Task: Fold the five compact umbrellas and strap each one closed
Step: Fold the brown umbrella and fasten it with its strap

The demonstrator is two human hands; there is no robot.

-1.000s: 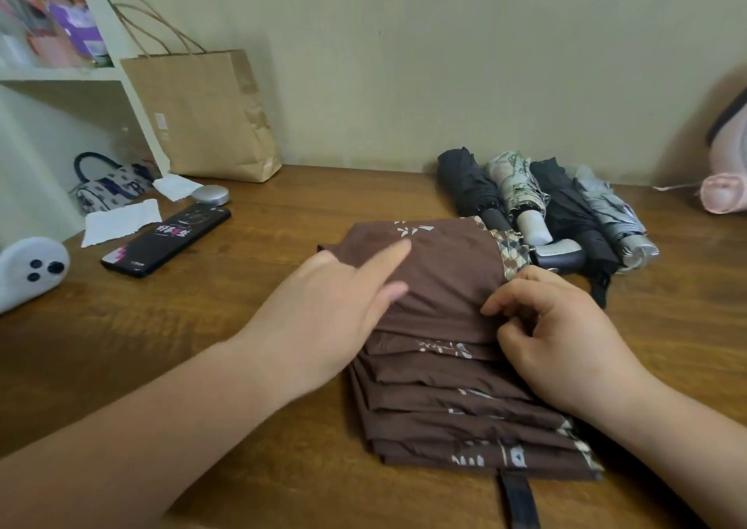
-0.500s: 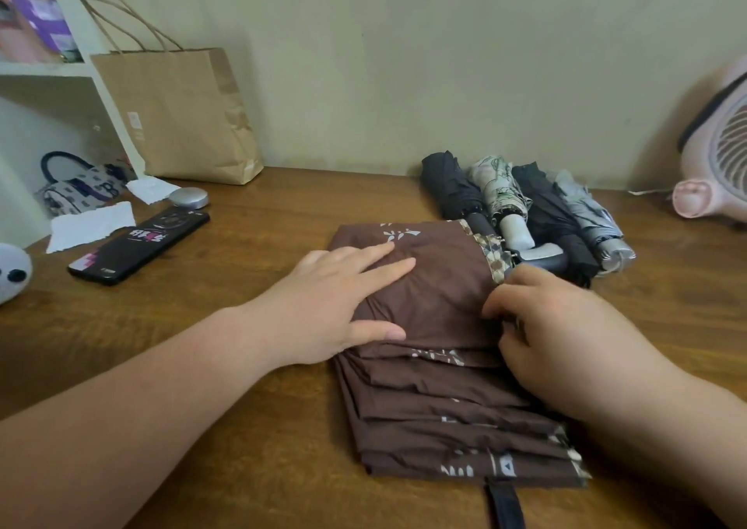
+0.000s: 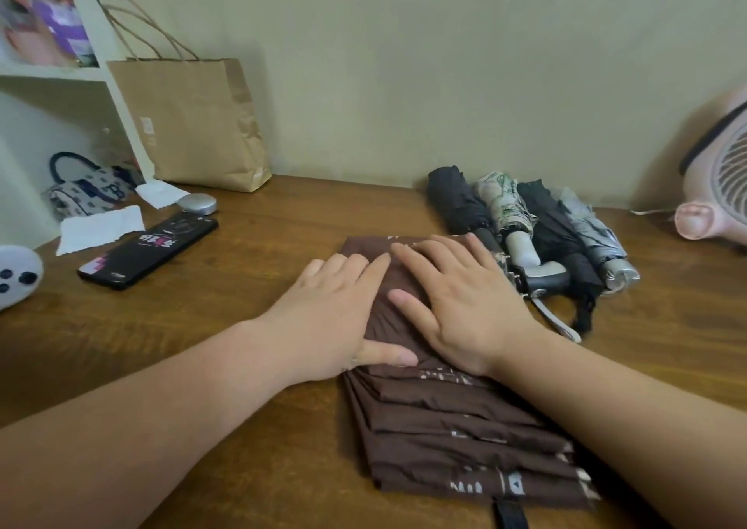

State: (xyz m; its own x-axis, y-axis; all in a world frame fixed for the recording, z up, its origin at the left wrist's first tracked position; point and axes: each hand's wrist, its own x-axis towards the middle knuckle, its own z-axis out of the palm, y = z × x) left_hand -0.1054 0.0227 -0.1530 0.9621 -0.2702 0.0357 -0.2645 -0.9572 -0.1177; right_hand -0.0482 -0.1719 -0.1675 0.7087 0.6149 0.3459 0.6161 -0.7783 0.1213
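Observation:
A brown umbrella (image 3: 452,419) lies flat on the wooden table (image 3: 262,367), its canopy pleated into stacked folds, a black strap (image 3: 511,514) poking out at the near edge. My left hand (image 3: 335,314) presses flat on the top fold's left side. My right hand (image 3: 465,302) lies flat beside it on the same fold, fingers straight. Behind them, several rolled umbrellas (image 3: 525,225) lie side by side near the wall: black, pale patterned, black and grey.
A brown paper bag (image 3: 194,124) leans on the wall at back left. A black phone (image 3: 149,251), paper scraps (image 3: 101,227) and a small silver disc (image 3: 197,204) lie at left. A pink fan (image 3: 719,181) stands at right, a white device (image 3: 16,276) at far left.
My right hand has let go of the fold's right edge and now lies flat on top. My left hand has spread flat on the fabric.

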